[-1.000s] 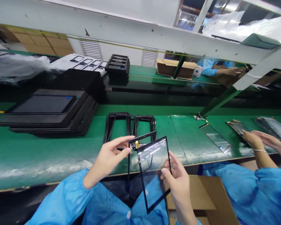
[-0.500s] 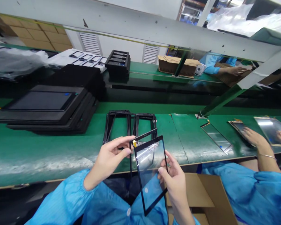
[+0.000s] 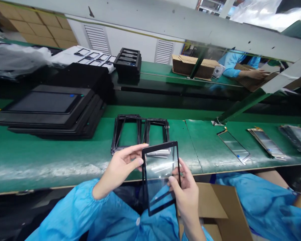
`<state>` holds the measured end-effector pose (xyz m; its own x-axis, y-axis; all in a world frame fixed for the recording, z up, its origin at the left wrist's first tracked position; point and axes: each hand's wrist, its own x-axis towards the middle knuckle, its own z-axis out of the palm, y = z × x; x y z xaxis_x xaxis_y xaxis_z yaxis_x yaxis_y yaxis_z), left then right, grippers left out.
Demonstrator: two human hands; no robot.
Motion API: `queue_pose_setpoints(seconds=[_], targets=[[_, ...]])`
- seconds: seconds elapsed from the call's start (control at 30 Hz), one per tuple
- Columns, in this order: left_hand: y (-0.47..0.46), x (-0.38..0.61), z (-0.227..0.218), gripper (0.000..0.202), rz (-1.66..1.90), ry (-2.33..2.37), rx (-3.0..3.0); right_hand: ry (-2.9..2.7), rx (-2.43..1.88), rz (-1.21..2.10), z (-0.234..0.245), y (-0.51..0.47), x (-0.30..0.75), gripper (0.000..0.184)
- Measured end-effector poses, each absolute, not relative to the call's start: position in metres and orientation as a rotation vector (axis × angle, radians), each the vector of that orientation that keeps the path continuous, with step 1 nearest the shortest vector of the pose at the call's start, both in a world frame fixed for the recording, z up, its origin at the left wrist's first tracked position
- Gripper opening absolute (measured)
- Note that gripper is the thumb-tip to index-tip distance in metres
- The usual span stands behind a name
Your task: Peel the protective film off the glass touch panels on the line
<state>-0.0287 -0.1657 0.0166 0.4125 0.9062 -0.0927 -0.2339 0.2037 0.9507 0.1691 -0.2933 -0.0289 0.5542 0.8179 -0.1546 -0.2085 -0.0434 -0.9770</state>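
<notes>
Both my hands hold a black-bordered glass touch panel (image 3: 160, 177) up over my lap, together with a thin black frame behind it. My left hand (image 3: 122, 165) pinches the top left corner with thumb and forefinger. My right hand (image 3: 187, 192) grips the right edge, fingers behind the glass and thumb in front. Two stacks of empty black frames (image 3: 140, 132) lie on the green belt (image 3: 52, 157) just beyond my hands.
Black trays (image 3: 52, 112) are piled at the left. Glass panels (image 3: 234, 145) lie on the belt to the right, in front of a co-worker in a blue sleeve (image 3: 261, 204). A cardboard box (image 3: 220, 207) sits below my right hand. A small black tray stack (image 3: 127, 63) stands further back.
The panel and the frame behind it have come together and now line up squarely. The co-worker's hands have drawn back off the belt to the lower right.
</notes>
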Motion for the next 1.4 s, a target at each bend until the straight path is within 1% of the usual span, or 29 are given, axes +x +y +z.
queue_pose_setpoints(seconds=[0.17, 0.27, 0.4, 0.53, 0.6, 0.67, 0.73, 0.77, 0.8, 0.87, 0.93, 0.97, 1.03, 1.1, 1.3, 1.4], targets=[[-0.165, -0.027, 0.01, 0.045, 0.883, 0.805, 0.979, -0.543, -1.39, 0.931, -0.027, -0.292, 0.166, 0.066], [-0.165, -0.026, 0.008, 0.045, 0.886, 0.812, 0.968, -0.538, -1.401, 0.953, -0.027, -0.291, 0.165, 0.066], [-0.165, -0.024, 0.007, 0.045, 0.892, 0.815, 0.969, -0.541, -1.406, 0.914, -0.03, -0.291, 0.164, 0.066], [-0.166, -0.023, 0.009, 0.049, 0.885, 0.849, 0.986, -0.6, -1.464, 0.874, -0.039, -0.295, 0.162, 0.065], [-0.167, -0.023, 0.012, 0.051, 0.885, 0.88, 1.011, -0.72, -1.531, 0.762, -0.042, -0.297, 0.163, 0.06], [-0.168, -0.023, 0.015, 0.05, 0.884, 0.919, 1.049, -0.888, -1.615, 0.535, -0.042, -0.296, 0.167, 0.053], [-0.17, -0.024, 0.019, 0.047, 0.87, 0.958, 1.106, -0.984, -1.632, 0.339, -0.034, -0.291, 0.175, 0.052], [-0.171, -0.025, 0.02, 0.046, 0.864, 0.976, 1.138, -0.984, -1.599, 0.327, -0.028, -0.288, 0.18, 0.054], [-0.173, -0.027, 0.021, 0.045, 0.855, 0.992, 1.168, -0.965, -1.545, 0.385, -0.021, -0.283, 0.185, 0.056], [-0.176, -0.03, 0.024, 0.044, 0.828, 1.01, 1.215, -0.909, -1.42, 0.629, -0.007, -0.274, 0.195, 0.055], [-0.178, -0.033, 0.027, 0.044, 0.78, 1.014, 1.25, -0.852, -1.35, 0.834, 0.004, -0.267, 0.2, 0.047], [-0.179, -0.035, 0.028, 0.044, 0.75, 1.012, 1.263, -0.827, -1.34, 0.88, 0.008, -0.265, 0.201, 0.04], [-0.18, -0.037, 0.029, 0.044, 0.724, 1.009, 1.271, -0.783, -1.337, 0.886, 0.011, -0.262, 0.199, 0.028], [-0.181, -0.039, 0.026, 0.044, 0.74, 1.007, 1.262, -0.747, -1.338, 0.87, 0.012, -0.262, 0.195, 0.022], [-0.179, -0.044, 0.011, 0.042, 0.786, 1.03, 1.328, -0.684, -1.366, 0.87, 0.012, -0.264, 0.189, 0.026], [-0.175, -0.041, 0.016, 0.037, 0.802, 0.998, 1.653, -0.741, -1.372, 0.886, 0.012, -0.263, 0.184, 0.024]])
